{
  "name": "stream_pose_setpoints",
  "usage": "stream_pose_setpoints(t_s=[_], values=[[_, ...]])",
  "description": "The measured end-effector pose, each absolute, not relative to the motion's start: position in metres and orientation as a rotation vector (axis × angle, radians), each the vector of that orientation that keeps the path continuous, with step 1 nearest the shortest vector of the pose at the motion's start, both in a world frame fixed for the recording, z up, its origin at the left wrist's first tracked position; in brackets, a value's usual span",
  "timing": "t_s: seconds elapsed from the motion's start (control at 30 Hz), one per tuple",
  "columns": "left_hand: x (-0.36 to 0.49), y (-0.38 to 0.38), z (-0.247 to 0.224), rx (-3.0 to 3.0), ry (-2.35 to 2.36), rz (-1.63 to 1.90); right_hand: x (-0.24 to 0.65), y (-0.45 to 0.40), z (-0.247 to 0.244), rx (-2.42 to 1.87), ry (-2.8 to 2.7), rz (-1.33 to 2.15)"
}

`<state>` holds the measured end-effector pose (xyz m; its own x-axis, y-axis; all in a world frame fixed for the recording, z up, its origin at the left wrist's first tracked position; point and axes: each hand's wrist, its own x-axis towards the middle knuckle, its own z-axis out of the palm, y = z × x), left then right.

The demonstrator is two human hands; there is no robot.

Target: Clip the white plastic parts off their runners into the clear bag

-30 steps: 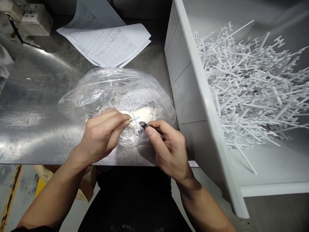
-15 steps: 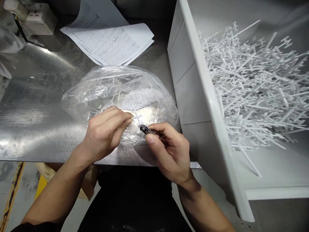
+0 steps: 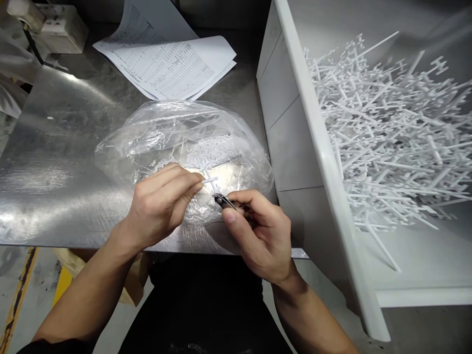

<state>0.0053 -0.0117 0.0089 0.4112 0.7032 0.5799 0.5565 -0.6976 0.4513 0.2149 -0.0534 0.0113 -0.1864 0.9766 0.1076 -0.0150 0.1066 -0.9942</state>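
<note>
Left hand has a skinny white plastic piece pinched between thumb and fingertips, with the branched end sticking out toward the other side. Right hand is wrapped around a small pair of pliers, nose pointing up and to the left, right by the lower end of that white piece. Can't really tell if the tips are biting on it or just sitting next to it, too small to see. So the piece is basically in the gap between the two hands, well up off to the left hand's right.

Under and just past both hands there's a crinkly clear plastic bag spread on the metal surface, with a bunch of tiny white bits showing through it. Further out beyond the bag, some printed sheets are lying there, partly curled over. Way off past the left hand, in the far corner, sits a boxy off-white block with a dark cable near it.

To the right of the right hand is a big pale bin, its wall standing between the hands and a messy heap of white branched sticks inside.
</note>
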Motion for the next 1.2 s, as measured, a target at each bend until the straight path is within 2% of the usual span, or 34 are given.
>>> stream_pose_setpoints(t_s=[0.8,1.2], values=[[0.006,-0.011,0.006,2.562,1.158,1.191,0.218,-0.051,0.012,-1.157,-1.479,1.208],[0.009,-0.008,0.007,2.513,1.259,1.043,0.213,-0.041,0.011,-1.194,-1.237,1.426]])
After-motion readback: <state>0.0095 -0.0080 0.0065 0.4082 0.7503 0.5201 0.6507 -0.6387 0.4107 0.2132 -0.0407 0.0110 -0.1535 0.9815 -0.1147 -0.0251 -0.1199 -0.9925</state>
